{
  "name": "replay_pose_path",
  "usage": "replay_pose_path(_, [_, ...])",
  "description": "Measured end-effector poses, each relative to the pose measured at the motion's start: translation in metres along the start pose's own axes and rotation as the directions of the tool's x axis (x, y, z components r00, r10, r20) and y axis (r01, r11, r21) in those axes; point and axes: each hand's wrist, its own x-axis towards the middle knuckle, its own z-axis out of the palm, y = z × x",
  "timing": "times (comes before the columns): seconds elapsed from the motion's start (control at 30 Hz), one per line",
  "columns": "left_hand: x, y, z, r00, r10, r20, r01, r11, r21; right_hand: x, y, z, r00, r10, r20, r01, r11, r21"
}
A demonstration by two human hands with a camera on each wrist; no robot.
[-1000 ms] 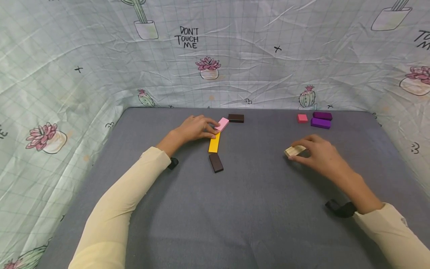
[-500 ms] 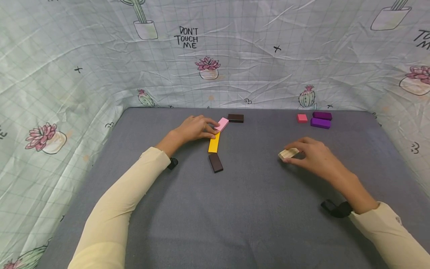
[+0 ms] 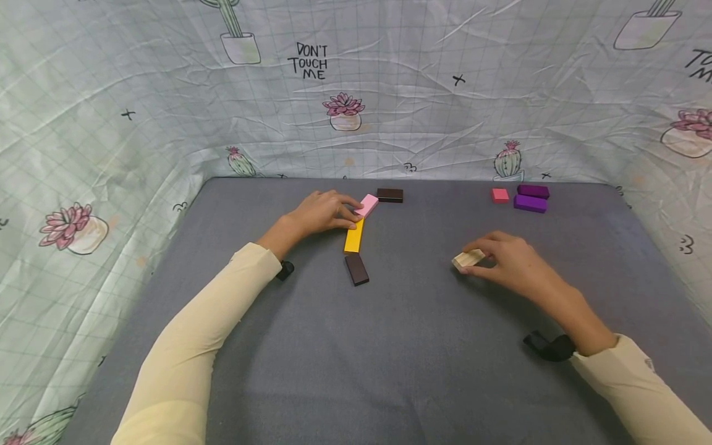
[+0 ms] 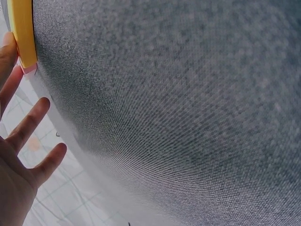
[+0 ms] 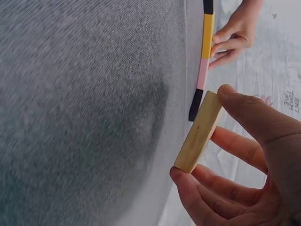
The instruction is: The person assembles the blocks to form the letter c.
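My right hand (image 3: 514,262) pinches a bare wooden block (image 5: 198,134) between thumb and fingertips. In the right wrist view the block is tilted, held at its two ends. To the left, my left hand (image 3: 325,212) touches the side of the row with thumb and index fingertips, where the yellow block (image 3: 353,238) meets the pink block (image 3: 367,205). Its other fingers are extended, as the left wrist view shows. A dark brown block (image 3: 357,269) lies at the near end of the yellow one. Another dark brown block (image 3: 390,196) lies at the far end, beside the pink one.
At the back right of the grey cloth-covered table (image 3: 356,364) lie a red block (image 3: 500,196) and two purple blocks (image 3: 531,203), one behind the other. A printed fabric (image 3: 406,117) hangs behind the table and at its sides.
My right hand has moved left and slightly nearer with the wooden block. My left hand and the blocks in the row have stayed where they were.
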Motion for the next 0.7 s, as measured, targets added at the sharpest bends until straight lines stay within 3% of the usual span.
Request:
replay_pose_path(0.23, [0.0,-0.001,0.001,1.0,0.002,0.003,-0.002,1.0,0.005,0.005,-0.011,0.007,1.0,-0.023,0.003,0.023,1.0,0.019])
replay_pose_path(0.57, [0.0,0.001,0.001,1.0,-0.013,0.012,0.013,1.0,0.005,0.011,-0.029,0.034,0.994,-0.104,0.043,0.103,0.994,0.019])
replay_pose_path(0.7, [0.0,0.001,0.0,1.0,-0.009,0.013,0.009,1.0,0.008,0.013,-0.04,0.04,0.993,-0.1,0.07,0.098,0.995,0.023])
